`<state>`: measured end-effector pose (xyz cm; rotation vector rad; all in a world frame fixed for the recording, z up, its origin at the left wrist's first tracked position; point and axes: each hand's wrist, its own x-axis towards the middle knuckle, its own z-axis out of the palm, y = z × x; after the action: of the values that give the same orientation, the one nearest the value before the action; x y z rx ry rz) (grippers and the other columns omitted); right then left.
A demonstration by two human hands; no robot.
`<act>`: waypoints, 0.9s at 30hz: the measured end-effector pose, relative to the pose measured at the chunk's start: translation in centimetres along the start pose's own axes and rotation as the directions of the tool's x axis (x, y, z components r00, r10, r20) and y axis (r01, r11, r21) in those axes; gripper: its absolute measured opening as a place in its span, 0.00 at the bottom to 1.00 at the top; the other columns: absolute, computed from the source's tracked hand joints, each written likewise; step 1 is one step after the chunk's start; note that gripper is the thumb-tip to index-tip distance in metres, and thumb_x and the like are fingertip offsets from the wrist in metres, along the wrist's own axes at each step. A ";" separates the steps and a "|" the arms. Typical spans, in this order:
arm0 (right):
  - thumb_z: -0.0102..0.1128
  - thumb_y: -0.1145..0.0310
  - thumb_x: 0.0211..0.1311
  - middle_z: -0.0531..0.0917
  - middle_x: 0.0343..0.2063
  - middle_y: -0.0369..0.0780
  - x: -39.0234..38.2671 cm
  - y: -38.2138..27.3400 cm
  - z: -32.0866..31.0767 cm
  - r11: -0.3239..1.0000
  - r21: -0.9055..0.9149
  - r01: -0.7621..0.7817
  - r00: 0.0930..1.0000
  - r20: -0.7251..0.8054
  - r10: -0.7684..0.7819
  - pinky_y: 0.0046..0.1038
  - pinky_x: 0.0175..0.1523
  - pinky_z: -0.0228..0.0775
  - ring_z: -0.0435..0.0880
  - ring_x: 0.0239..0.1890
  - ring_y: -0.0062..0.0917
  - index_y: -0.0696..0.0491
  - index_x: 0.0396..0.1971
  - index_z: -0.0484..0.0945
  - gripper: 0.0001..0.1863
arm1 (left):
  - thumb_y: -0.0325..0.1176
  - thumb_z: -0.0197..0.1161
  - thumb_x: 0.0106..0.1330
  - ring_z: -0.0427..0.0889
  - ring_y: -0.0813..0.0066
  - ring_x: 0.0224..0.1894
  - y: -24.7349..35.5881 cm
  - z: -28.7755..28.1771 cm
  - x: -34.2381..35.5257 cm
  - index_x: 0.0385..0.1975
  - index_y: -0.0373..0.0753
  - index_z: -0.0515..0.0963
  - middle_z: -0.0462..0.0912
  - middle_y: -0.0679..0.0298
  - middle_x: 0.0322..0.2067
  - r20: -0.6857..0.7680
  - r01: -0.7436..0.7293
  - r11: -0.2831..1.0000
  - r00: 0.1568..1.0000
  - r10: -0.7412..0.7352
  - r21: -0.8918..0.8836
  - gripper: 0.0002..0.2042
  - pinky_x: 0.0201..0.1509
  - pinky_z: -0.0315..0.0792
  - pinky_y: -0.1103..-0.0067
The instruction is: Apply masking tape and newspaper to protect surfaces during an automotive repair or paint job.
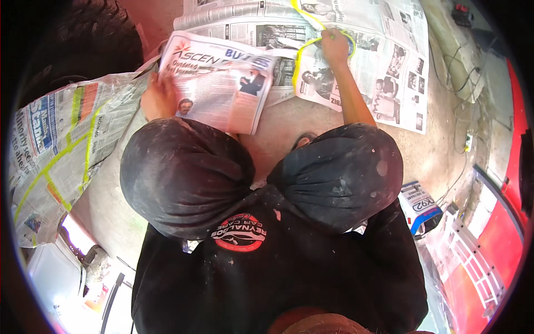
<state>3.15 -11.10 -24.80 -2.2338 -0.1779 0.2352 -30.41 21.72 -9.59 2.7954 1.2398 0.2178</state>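
I squat with both knees bent. My left hand (158, 94) grips the left side of a folded newspaper (214, 83), held over the floor in front of my left knee. My right hand (336, 47) is closed on a roll of yellow tape (349, 47) at the top right of centre. Loose yellow tape (298, 67) curves along and across newspaper sheets (389, 67) spread beneath that hand. The roll is partly hidden by my fingers.
A large black tyre (72, 44) stands upper left, above paper covering (50, 145) crossed with yellow tape. Cables (471, 75) run along the right. A blue-and-white container (417, 206) sits by my right knee, near red panels (489, 250). Concrete floor (283, 114) shows between.
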 end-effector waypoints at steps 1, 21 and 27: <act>0.58 0.54 0.63 0.88 0.37 0.51 0.0 0.1 0.1 1.000 0.013 -0.006 1.000 -0.014 0.006 0.41 0.51 0.74 0.86 0.43 0.47 0.56 0.40 0.85 0.19 | 0.50 0.58 0.72 0.85 0.37 0.39 -1.7 -0.9 -0.4 0.47 0.41 0.78 0.86 0.41 0.34 -0.004 0.012 1.000 1.000 -0.012 0.002 0.18 0.41 0.77 0.51; 0.71 0.53 0.55 0.86 0.33 0.40 -0.3 -1.7 -1.4 0.983 0.179 -0.050 0.960 0.279 -0.002 0.29 0.48 0.71 0.80 0.37 0.25 0.61 0.37 0.85 0.23 | 0.41 0.62 0.70 0.69 0.47 0.69 -21.3 -11.9 -19.1 0.70 0.33 0.66 0.68 0.44 0.69 0.069 0.163 0.972 0.982 -0.177 0.170 0.31 0.71 0.66 0.62; 0.70 0.50 0.56 0.87 0.43 0.43 -0.8 -2.9 -2.7 0.971 0.179 -0.155 0.926 0.368 0.080 0.27 0.55 0.70 0.82 0.47 0.29 0.58 0.48 0.86 0.28 | 0.43 0.62 0.72 0.67 0.46 0.69 -5.5 4.8 -9.5 0.68 0.37 0.69 0.68 0.48 0.70 0.070 -0.586 0.738 0.765 0.640 -0.334 0.28 0.72 0.63 0.61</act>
<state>2.85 -11.50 -20.81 -1.9806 -0.2042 0.6998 -39.92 18.29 -15.95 2.7642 0.1693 0.1581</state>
